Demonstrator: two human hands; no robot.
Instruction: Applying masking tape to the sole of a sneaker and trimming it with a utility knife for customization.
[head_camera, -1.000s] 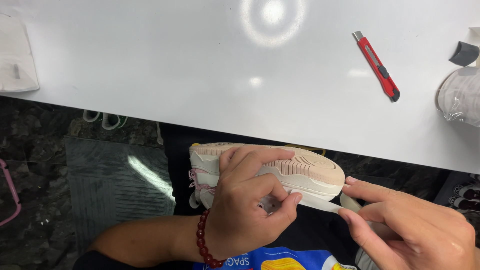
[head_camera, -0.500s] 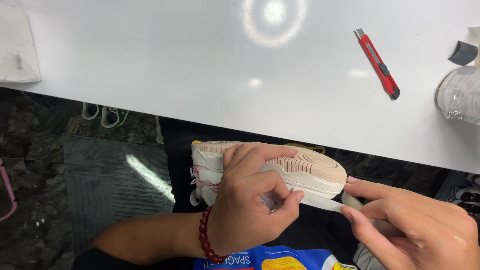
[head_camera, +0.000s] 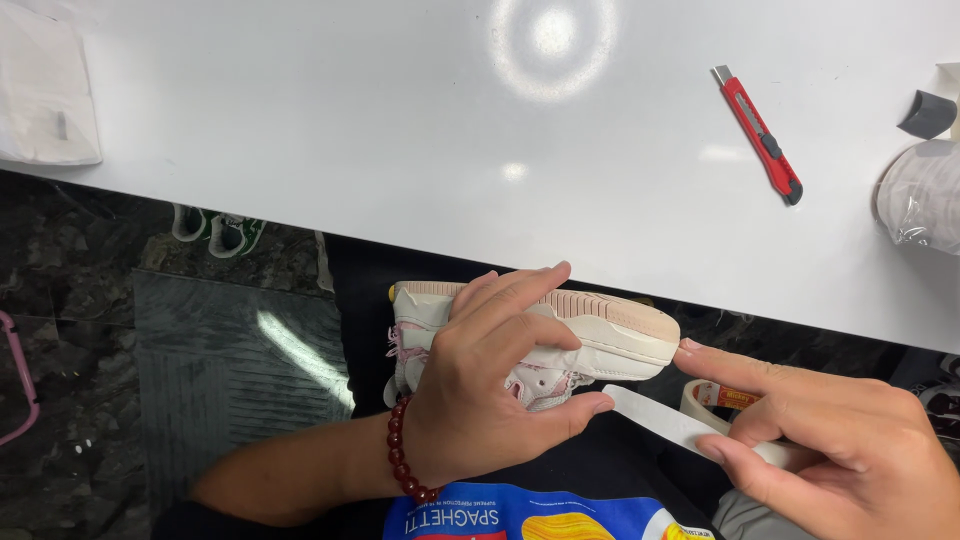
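White table (head_camera: 400, 130) — red cutter (head_camera: 758, 132), shoe (head_camera: 610, 335) below

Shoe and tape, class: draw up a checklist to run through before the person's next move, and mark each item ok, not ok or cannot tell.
1. Shoe held firm, sole up: ok, left hand wraps its side.
2. Tape strip under control: ok, right hand pinches it.
3. Strip's free end stuck to the shoe: cannot tell, the left thumb covers that spot.
4. Right forefinger at the sole's end: ok, it touches there.
5. Tape roll close by: ok, under the right hand.
6. Red utility knife blade retracted: cannot tell; it lies apart on the white table.
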